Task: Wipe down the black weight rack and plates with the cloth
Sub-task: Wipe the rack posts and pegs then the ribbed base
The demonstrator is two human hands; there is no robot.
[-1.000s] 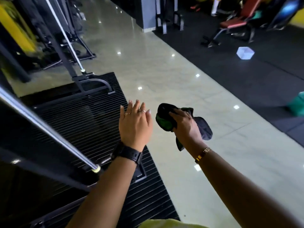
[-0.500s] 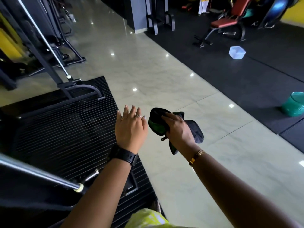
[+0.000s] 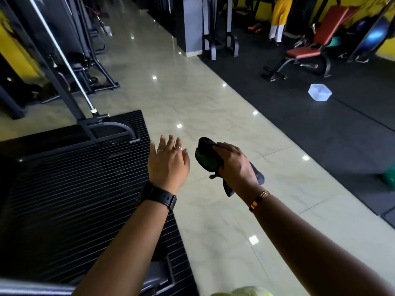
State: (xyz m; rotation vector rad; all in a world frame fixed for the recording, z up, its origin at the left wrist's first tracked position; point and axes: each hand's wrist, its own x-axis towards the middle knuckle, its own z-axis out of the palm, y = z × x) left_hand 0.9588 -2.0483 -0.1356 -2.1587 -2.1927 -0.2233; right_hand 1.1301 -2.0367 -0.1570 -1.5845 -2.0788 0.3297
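Note:
My right hand [image 3: 234, 165] grips a bunched dark grey and green cloth [image 3: 206, 158] in the air above the pale tiled floor. My left hand [image 3: 167, 161] hovers just left of it with straight fingers spread, holding nothing, over the right edge of a black ribbed platform [image 3: 70, 189]. A black machine frame [image 3: 64, 82] with a chrome guide rod rises from the platform's far side. No weight plates show clearly.
A pale glossy tile aisle [image 3: 192, 99] runs ahead. Black rubber flooring on the right holds a red bench [image 3: 307, 52], a translucent white tub [image 3: 319, 92] and a green bucket [image 3: 389, 178] at the edge. A person in yellow [image 3: 279, 18] stands far back.
The view has swung up and away from the machine; the chrome bar at lower left has dropped out of sight. Both hands keep their pose, the right still gripping the cloth.

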